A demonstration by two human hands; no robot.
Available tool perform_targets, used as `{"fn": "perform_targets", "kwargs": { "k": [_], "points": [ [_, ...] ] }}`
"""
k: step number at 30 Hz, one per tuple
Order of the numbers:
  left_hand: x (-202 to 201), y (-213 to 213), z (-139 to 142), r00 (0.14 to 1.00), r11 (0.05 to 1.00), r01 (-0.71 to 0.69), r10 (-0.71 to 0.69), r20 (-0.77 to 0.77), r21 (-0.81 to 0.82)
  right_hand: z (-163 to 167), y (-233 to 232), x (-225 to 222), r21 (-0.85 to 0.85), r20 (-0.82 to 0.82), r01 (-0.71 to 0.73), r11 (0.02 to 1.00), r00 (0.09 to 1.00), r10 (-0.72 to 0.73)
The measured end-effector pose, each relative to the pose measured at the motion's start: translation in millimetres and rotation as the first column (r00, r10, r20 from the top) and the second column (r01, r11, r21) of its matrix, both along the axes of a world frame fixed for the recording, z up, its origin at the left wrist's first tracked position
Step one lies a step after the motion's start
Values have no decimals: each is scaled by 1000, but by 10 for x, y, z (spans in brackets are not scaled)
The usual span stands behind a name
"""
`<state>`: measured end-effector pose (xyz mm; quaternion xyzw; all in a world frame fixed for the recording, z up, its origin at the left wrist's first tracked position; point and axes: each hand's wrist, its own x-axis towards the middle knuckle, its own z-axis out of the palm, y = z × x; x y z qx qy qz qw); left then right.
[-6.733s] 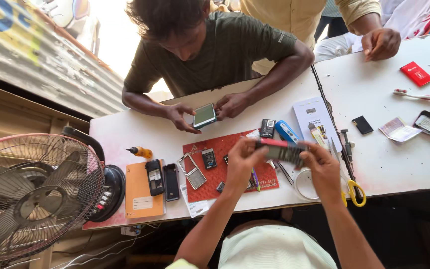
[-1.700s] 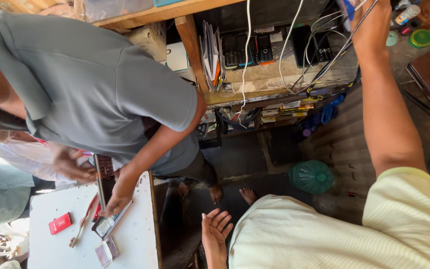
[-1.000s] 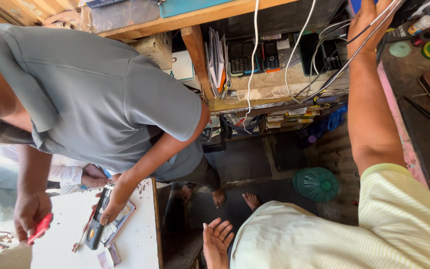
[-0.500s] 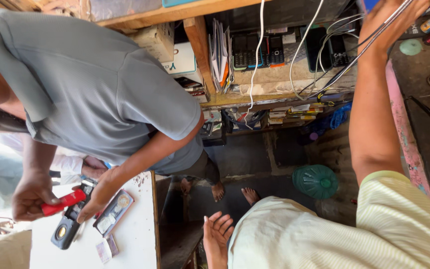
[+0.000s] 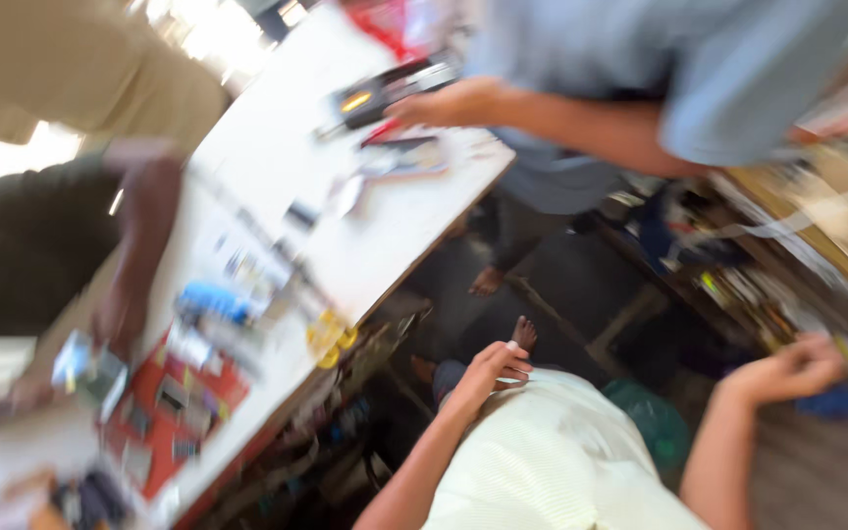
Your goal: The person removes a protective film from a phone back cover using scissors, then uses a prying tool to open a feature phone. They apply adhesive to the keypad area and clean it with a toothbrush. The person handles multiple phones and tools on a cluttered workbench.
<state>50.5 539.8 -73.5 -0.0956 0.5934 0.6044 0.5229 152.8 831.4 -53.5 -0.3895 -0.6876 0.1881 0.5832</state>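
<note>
Head view is smeared by motion, so much stays uncertain. Left hand (image 5: 488, 371) rests near the middle on the person's own pale striped shirt (image 5: 552, 451), fingers loosely curled and holding nothing, seemingly parked there because it has no work. Right hand (image 5: 787, 368) is stretched out to the right toward a cluttered shelf (image 5: 787, 294) of small parts; its fingers look half spread, but blur hides whether they pinch anything.

To the left the white worktop (image 5: 385, 231) runs from near to far. A red mat (image 5: 174, 407) lies at its near end with small phone parts laid out on it, probably so they stay together and easy to see. Yellow-handled scissors (image 5: 328, 339) sit at the worktop's edge, just beside the mat's clutter.

At the far end another person's hand (image 5: 444, 101) presses on a dark phone (image 5: 360, 101). On the left, a third person's hand (image 5: 115, 329) hangs over a small device (image 5: 85, 368).
</note>
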Motion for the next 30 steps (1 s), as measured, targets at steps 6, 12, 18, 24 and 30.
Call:
{"fn": "perform_targets", "kwargs": {
  "k": [6,12,18,24,30],
  "points": [
    [226,-820,52,975,975,-218,216,-44,-34,287,-1965,-788,-459,175,-661,593,588,790],
    [579,-1951,12,895,898,-441,440,-71,2,380,-3157,-1027,-402,227,-862,310,235,945],
    [705,-3266,-11,925,979,-203,201,-321,28,175,-4247,-1032,-456,216,-844,282,203,955],
    [938,-4359,-42,805,987,-31,117,-582,156,31,-5293,-819,-401,339,-897,187,44,940],
    [1012,-4815,-144,735,986,109,6,-678,127,-23,-5711,-835,-320,362,-941,107,-17,932]
  ]
}}
